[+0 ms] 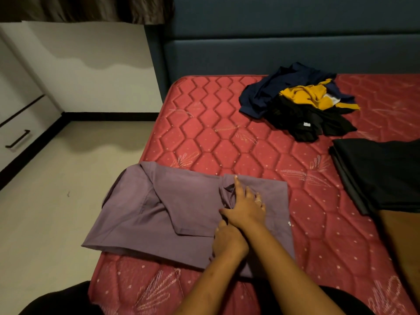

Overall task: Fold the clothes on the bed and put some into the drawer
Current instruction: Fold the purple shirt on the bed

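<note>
Head view: a drawer unit (16, 130) stands far left. The purple shirt (159, 214) lies part-folded on the red mattress (204, 137), its left edge overhanging. The left hand (227, 243) rests on it, grip hidden; the right hand (246, 208) presses the collar, fingers flat. Letting go could make the overhang drag the folds loose. An unfolded pile (300, 103) and a folded dark garment (381, 176) lie to the right.

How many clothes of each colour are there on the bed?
Purple shirt: 1
Navy garment: 1
Yellow garment: 1
Black garments: 2, the crumpled black one and the folded black one
Total: 5
</note>
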`<move>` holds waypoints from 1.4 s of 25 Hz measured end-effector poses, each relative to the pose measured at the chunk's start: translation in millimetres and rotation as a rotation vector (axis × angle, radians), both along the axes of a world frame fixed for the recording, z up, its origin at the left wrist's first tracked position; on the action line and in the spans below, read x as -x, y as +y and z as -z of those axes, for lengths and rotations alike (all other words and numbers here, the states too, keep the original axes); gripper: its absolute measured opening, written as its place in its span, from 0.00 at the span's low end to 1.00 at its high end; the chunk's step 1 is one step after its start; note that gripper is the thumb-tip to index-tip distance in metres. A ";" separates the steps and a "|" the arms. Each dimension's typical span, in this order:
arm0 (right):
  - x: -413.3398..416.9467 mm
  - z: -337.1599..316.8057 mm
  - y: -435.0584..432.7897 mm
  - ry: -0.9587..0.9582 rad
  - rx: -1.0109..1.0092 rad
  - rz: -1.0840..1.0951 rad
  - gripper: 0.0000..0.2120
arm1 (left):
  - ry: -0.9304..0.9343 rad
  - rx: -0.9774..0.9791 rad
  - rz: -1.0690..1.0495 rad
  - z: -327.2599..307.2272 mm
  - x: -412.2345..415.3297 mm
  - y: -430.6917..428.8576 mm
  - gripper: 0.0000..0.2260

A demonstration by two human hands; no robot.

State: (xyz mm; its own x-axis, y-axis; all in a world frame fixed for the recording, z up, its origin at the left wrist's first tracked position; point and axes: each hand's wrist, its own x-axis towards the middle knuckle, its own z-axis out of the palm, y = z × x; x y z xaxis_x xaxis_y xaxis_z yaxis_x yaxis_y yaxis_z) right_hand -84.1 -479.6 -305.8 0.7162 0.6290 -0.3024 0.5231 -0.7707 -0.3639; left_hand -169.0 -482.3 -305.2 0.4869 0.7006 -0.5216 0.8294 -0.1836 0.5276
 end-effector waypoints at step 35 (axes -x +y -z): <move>121.1 -99.9 163.6 0.137 -0.278 -0.351 0.26 | -0.737 0.223 -0.684 -62.4 202.3 167.4 0.19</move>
State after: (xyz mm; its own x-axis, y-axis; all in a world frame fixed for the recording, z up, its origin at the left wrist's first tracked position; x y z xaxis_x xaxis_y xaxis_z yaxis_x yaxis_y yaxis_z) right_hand -205.2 -316.0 -205.9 0.4109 0.8966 -0.1650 0.6677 -0.4192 -0.6151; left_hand -371.2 -314.9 -242.8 0.2720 0.8721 -0.4069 0.1757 0.3707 0.9120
